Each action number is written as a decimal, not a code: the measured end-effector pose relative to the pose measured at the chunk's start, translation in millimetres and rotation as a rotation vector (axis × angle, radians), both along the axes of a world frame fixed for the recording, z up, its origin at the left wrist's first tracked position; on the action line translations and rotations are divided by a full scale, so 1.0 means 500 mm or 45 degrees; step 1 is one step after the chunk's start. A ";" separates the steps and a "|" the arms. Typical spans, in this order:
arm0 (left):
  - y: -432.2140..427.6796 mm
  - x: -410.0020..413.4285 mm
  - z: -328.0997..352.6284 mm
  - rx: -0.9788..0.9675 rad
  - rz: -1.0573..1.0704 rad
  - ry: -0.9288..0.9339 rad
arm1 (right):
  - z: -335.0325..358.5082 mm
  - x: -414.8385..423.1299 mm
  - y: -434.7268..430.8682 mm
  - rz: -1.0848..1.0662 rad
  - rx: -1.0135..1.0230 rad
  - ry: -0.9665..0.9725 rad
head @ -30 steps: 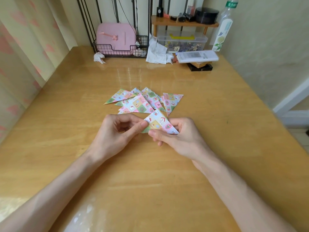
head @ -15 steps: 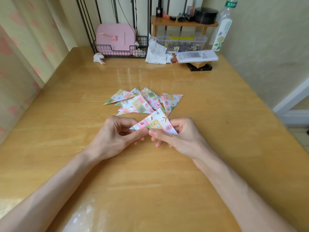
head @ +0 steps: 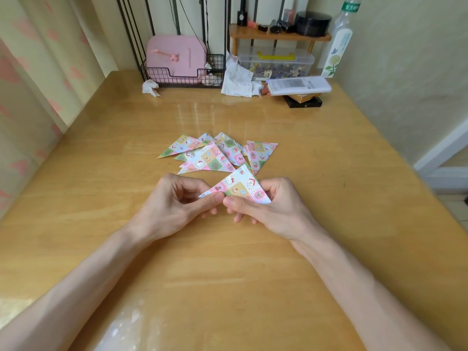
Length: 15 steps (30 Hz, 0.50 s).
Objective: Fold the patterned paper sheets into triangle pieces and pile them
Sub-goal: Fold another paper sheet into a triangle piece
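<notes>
A patterned paper triangle (head: pixel 239 185), pastel squares with cartoon prints, is held just above the wooden table (head: pixel 329 198) at its middle. My left hand (head: pixel 174 203) pinches its lower left corner between thumb and fingers. My right hand (head: pixel 273 206) grips its lower right edge, thumb on top. Just beyond it lies a loose pile of folded triangles (head: pixel 217 154) of the same paper, several overlapping, flat on the table.
Along the table's far edge stand a black wire basket (head: pixel 182 72) with a pink case, crumpled white tissues (head: pixel 238 79), a clear plastic box (head: pixel 276 63), a white flat box (head: pixel 298 84) and a tall bottle (head: pixel 338 44). A curtain hangs at the left, a wall at the right.
The triangle's left corner, first tucked under my left fingers, has come out and the piece now lies spread flat between both hands. The pile has not moved.
</notes>
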<state>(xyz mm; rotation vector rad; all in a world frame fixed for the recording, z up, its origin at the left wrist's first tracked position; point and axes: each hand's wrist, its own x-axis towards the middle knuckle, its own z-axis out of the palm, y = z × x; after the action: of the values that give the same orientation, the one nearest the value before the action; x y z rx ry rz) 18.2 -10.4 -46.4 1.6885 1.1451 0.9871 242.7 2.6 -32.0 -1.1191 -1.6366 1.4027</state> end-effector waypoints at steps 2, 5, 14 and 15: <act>0.000 -0.001 0.002 -0.028 -0.030 -0.017 | 0.000 0.001 0.003 -0.007 0.018 -0.010; 0.002 -0.009 0.004 -0.041 -0.045 0.004 | 0.000 0.005 0.004 0.005 0.027 -0.010; 0.006 -0.010 0.001 -0.011 0.012 0.043 | -0.009 0.000 0.005 -0.002 0.113 -0.040; 0.006 -0.012 0.001 -0.031 0.001 0.047 | -0.010 0.000 0.007 -0.006 0.126 -0.033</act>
<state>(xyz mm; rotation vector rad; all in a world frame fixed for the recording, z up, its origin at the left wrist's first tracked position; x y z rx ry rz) 12.1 -7.5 -45.7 1.6938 1.1772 0.9423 242.9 6.0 -37.0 -1.0876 -1.7013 1.2942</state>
